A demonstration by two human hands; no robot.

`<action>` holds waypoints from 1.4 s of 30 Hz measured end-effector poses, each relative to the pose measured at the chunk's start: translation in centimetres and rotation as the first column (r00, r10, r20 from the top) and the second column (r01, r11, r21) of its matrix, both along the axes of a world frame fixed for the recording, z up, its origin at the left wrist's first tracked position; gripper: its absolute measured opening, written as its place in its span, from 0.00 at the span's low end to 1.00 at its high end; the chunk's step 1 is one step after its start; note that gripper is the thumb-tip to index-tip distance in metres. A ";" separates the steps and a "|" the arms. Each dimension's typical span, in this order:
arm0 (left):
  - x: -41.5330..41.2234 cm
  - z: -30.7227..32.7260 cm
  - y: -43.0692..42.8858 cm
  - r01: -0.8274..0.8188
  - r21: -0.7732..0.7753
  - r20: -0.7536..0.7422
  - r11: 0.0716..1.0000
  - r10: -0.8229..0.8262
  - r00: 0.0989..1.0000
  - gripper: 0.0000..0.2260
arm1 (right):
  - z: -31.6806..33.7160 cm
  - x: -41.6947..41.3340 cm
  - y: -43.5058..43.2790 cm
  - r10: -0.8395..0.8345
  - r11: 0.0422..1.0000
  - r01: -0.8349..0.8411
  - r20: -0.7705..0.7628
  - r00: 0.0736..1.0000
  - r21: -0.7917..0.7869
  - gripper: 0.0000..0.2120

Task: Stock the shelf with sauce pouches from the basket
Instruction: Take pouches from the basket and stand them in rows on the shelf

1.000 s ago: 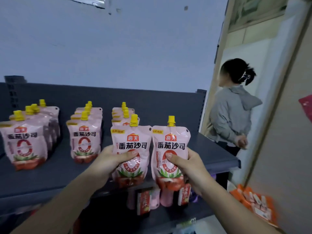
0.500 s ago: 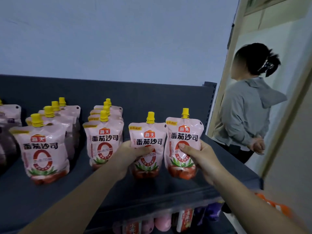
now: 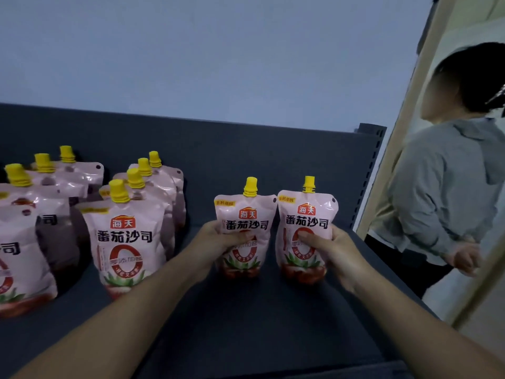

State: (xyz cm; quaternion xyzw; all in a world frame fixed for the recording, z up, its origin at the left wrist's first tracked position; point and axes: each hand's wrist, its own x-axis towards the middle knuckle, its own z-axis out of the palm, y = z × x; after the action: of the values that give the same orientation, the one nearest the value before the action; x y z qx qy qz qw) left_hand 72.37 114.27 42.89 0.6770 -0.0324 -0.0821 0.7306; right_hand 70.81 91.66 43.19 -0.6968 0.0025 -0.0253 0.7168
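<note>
Two pink sauce pouches with yellow caps stand upright side by side over the dark shelf [image 3: 246,324]. My left hand [image 3: 216,242] grips the left pouch [image 3: 246,214] at its middle. My right hand [image 3: 330,253] grips the right pouch [image 3: 307,214] the same way. Whether the pouch bottoms touch the shelf board I cannot tell. To their left stand two rows of the same pouches, the nearer row's front pouch [image 3: 124,236] facing me and a further row at the left edge [image 3: 16,242]. The basket is out of view.
A dark back panel [image 3: 246,149] closes the shelf behind the pouches, with a perforated upright [image 3: 369,173] at its right end. A person in a grey hooded top [image 3: 442,192] stands just right of the shelf, in a doorway. Bare shelf board lies behind and in front of the held pouches.
Both hands have carried the two pouches up from the shelf's front edge and further in over the board. My view has moved closer and to the right.
</note>
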 end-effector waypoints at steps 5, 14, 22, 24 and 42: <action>1.5 -0.2 -0.5 -0.060 0.005 0.038 0.998 0.060 0.997 0.12 | 0.1 3.6 -1.9 0.113 0.993 -0.113 -0.020 0.993 -0.045 0.10; 0.2 -1.7 -0.2 -0.077 0.253 0.096 0.964 0.054 0.994 0.19 | -1.6 6.1 -5.8 0.366 0.860 -0.353 -0.036 0.930 -0.370 0.19; 2.7 -2.4 -1.9 -0.397 0.327 0.240 0.858 0.331 0.912 0.20 | -1.4 8.5 -5.9 0.325 0.833 -0.252 0.067 0.943 -0.493 0.22; 3.7 -2.6 -2.3 -0.444 0.316 0.258 0.839 0.374 0.891 0.19 | -1.4 9.2 -6.0 0.302 0.841 -0.228 0.075 0.950 -0.491 0.23; 7.0 -2.4 -2.3 -0.369 0.302 0.171 0.879 0.331 0.928 0.19 | -0.8 11.1 -5.7 0.050 0.827 0.008 0.089 0.995 -0.562 0.29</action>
State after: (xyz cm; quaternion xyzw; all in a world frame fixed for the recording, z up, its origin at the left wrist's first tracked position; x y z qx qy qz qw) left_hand 79.40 112.02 40.51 0.7875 0.0629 0.0862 0.6070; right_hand 81.88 86.01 42.38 -0.8744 -0.0483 -0.0517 0.4800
